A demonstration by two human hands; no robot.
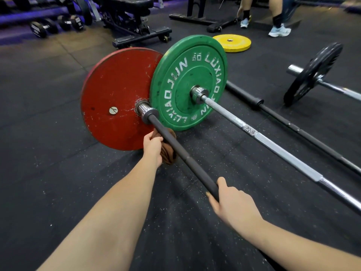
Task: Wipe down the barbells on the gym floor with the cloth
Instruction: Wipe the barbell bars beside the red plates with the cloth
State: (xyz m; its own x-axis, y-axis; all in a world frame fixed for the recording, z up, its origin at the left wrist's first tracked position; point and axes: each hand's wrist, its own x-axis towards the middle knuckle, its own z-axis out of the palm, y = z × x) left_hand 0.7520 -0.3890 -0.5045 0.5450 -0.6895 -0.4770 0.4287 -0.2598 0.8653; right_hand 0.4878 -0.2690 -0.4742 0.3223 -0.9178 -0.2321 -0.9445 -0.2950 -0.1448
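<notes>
A dark barbell point(187, 159) with a red plate point(115, 98) lies on the black gym floor, running from the plate toward me. My left hand point(153, 147) grips a brown cloth point(169, 155) bunched under and around this bar, just below the plate's collar. My right hand point(232, 204) grips the same bar nearer to me. Beside it lies a silver barbell point(273, 142) with a green plate point(188, 83). Further right are a bare black bar point(304, 133) and a silver bar with a black plate point(312, 73).
A yellow plate point(232, 42) lies flat beyond the green one. A bench frame on wheels point(140, 34) and dumbbells point(56, 24) stand at the back left. A person's legs in light shoes point(278, 29) are at the back right, near a rack base point(203, 18).
</notes>
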